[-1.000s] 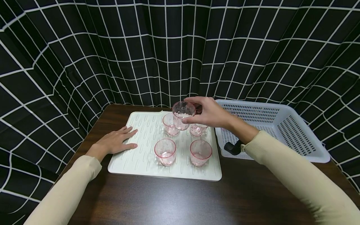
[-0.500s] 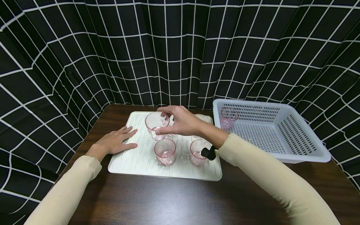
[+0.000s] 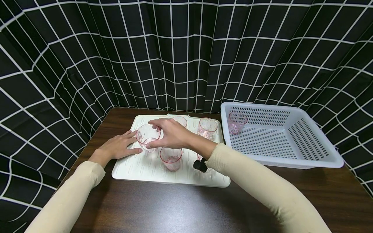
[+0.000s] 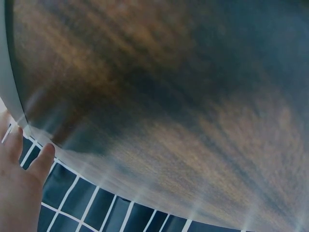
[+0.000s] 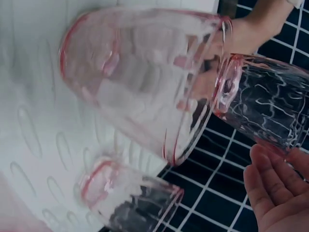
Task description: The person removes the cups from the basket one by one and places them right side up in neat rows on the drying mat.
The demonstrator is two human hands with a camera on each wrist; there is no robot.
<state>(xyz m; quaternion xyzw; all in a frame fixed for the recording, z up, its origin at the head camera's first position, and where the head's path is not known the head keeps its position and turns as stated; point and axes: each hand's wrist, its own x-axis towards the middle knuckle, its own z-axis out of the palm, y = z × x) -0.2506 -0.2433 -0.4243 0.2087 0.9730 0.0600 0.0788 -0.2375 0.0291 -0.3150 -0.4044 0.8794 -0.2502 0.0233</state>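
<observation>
My right hand (image 3: 172, 133) holds a clear drinking glass (image 3: 147, 138) with a pink rim, thumb on the near side and fingers on the far side. That glass is over the left part of a white ridged mat (image 3: 131, 171), close beside my left hand (image 3: 116, 146). Whether its base touches the mat, I cannot tell. Fingers spread, the left hand lies on the mat's left edge. Matching glasses stand on the mat: one in front (image 3: 171, 160), one at the back right (image 3: 207, 127), one (image 3: 180, 121) partly behind the right hand. Another is mostly covered by the right wrist.
To the right stands a pale blue perforated basket (image 3: 291, 158), with one pink glass (image 3: 237, 123) in its left back corner. Mat and basket sit on a dark wooden table (image 3: 145, 207). A black curtain (image 3: 186, 58) with white grid lines hangs behind.
The right hand has carried the glass leftward and toward me, from above the mat's back to beside the left hand. The left hand has stayed put.
</observation>
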